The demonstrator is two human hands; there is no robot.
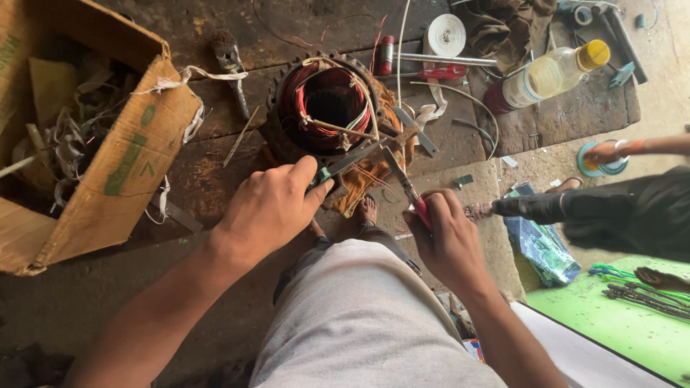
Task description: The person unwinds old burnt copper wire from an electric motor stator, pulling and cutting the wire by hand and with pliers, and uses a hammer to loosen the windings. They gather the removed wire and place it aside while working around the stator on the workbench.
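My fingers are clenched on tools: my left hand [269,208] grips a green-handled tool [345,164], my right hand [445,241] a red-handled tool [406,187], both tips reaching toward the near rim of the motor stator [327,108]. The stator stands on the dark wooden bench [215,144], its copper windings facing up, an orange cloth [366,179] under it. Left sits a cardboard box [108,165] of scraps; behind lie a hammer [424,59], tape roll [445,34] and plastic bottle [550,73].

Both hands [269,208] [445,233] clenched, arms forward
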